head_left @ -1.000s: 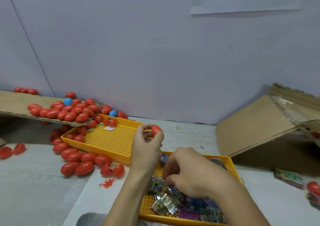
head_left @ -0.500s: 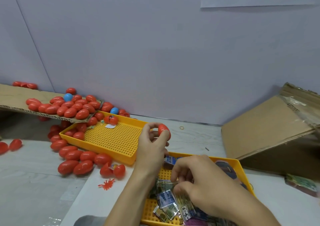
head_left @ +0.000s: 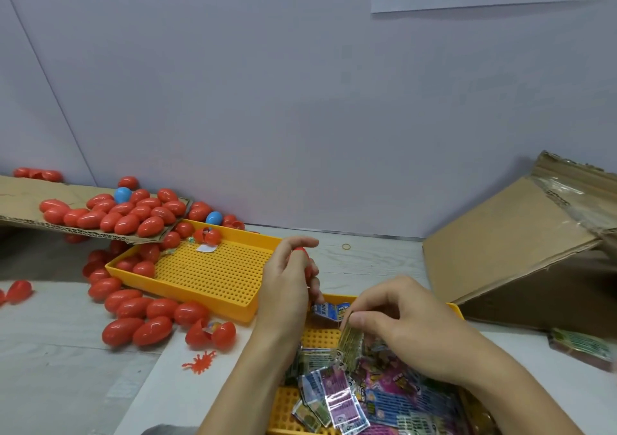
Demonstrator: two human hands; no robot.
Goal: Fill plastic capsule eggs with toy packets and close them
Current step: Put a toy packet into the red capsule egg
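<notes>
Red capsule egg (head_left: 302,261) sat gripped in the left hand (head_left: 287,287) above the yellow tray (head_left: 213,297); the right hand (head_left: 400,321) pinched a toy packet (head_left: 350,342) over the packet pile (head_left: 384,398).

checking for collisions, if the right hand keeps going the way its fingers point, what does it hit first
The right hand, pinching a toy packet, points left toward the left hand, which holds a red egg. It would likely meet that hand first, though depth is unclear.

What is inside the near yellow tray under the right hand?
The near yellow tray holds a heap of toy packets. The right hand pinches one packet above them. The hand and forearm hide the tray's right part.
</notes>
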